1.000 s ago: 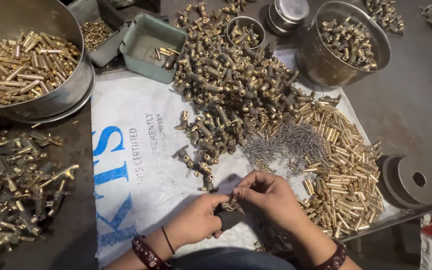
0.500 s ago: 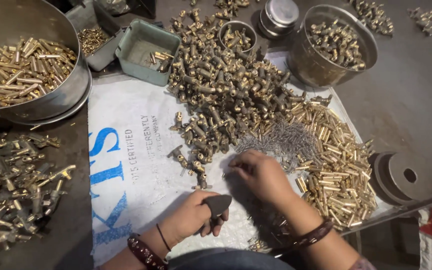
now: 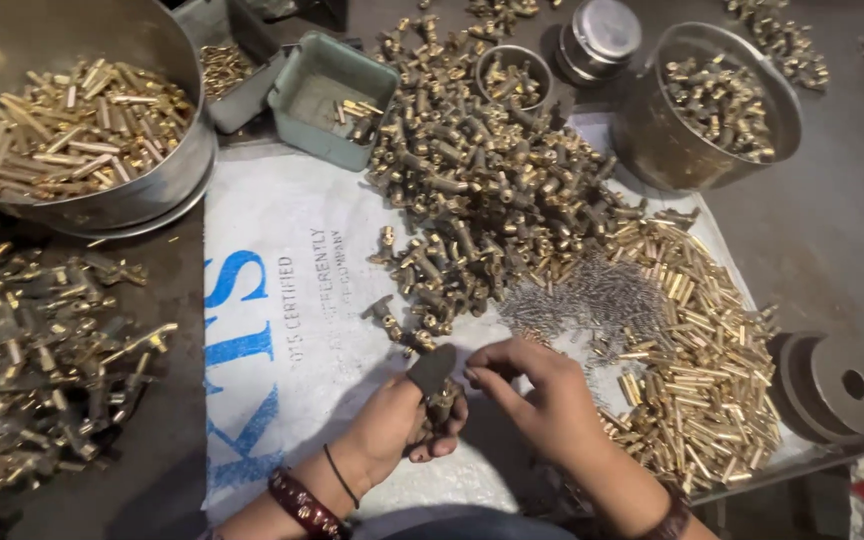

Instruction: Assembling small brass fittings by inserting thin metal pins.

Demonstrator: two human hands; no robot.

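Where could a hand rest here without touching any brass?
Bare white sack between the big bowl and the fittings heap; bare table right of the pot. Crowded: around both hands, by springs and brass tubes.

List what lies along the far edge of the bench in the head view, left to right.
Large steel bowl of brass tubes → green tray → small round tin → stacked metal lid → steel pot of brass fittings.
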